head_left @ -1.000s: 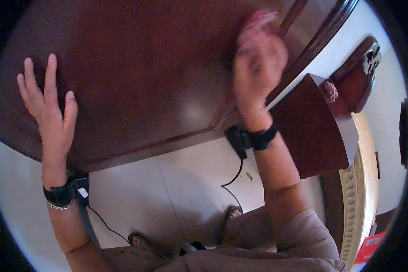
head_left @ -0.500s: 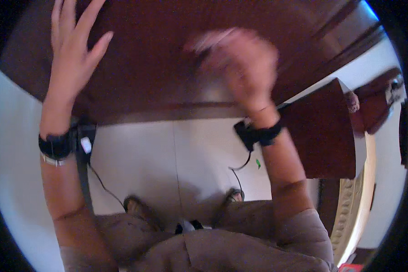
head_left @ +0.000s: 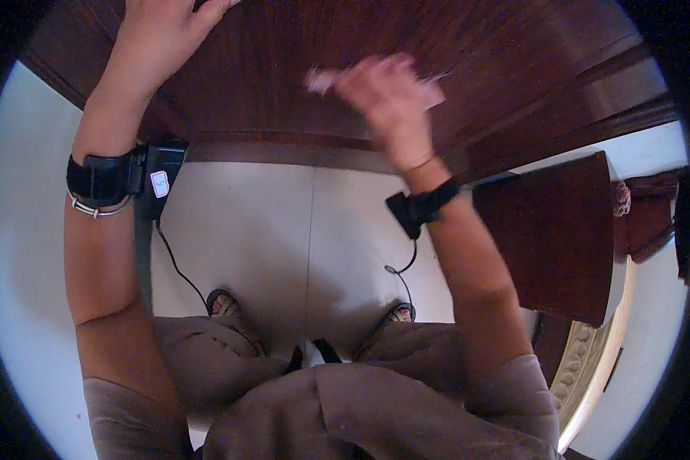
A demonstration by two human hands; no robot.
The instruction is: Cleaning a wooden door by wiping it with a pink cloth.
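A dark reddish-brown wooden panel [head_left: 261,84] fills the far part of the view. Over it is my right hand [head_left: 387,100], closed on a pinkish cloth [head_left: 432,93] whose edges stick out on both sides; hand and cloth are smeared by motion. At the top left, my left hand [head_left: 157,34] is at the panel with its thumb stretched out. The upper edge of the picture cuts off its other fingers, and I see nothing held there.
Both wrists wear black straps with dark boxes, the left box [head_left: 163,184] and right box [head_left: 406,215] trailing cables. A dark wooden piece of furniture [head_left: 552,238] stands to the right, beside a cream carved frame [head_left: 583,368]. My sandalled feet are on the pale tiled floor [head_left: 268,230].
My left hand has shifted up and to the right, partly out of the picture. My right hand has moved slightly left with the cloth. The panel's lower edge sits higher in view.
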